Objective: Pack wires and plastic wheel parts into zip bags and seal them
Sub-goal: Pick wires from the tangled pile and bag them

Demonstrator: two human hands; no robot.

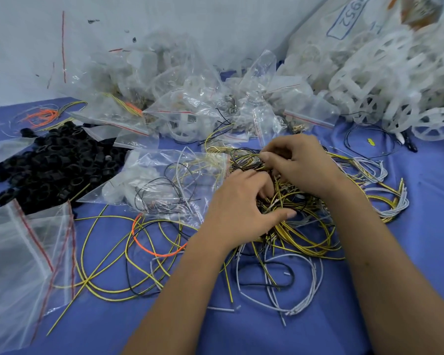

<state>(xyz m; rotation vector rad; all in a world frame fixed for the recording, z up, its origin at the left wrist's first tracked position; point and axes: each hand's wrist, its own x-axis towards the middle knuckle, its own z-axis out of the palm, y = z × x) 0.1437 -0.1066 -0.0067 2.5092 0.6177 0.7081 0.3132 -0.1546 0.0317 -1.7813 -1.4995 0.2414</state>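
Note:
A tangled heap of yellow, black and grey wires (pixel 305 226) lies in the middle of the blue table (pixel 433 201). My left hand (pixel 241 208) reaches into the heap with curled fingers gripping a bunch of wires. Just beyond it, my right hand (pixel 300 165) pinches thin wires at the top of the heap. Left of my hands lies a clear zip bag (pixel 164 180) holding a white part and several wires. White plastic wheel parts (pixel 395 80) are piled at the back right. More loose wires (pixel 108 265), yellow, black and one orange loop, spread out at the front.
A pile of black plastic rings (pixel 57 165) sits at the left. Empty zip bags with red seal strips (pixel 23 265) lie at the front left. Filled clear bags (pixel 190 103) are heaped against the back wall. Grey wire bundles (pixel 385 198) lie to the right.

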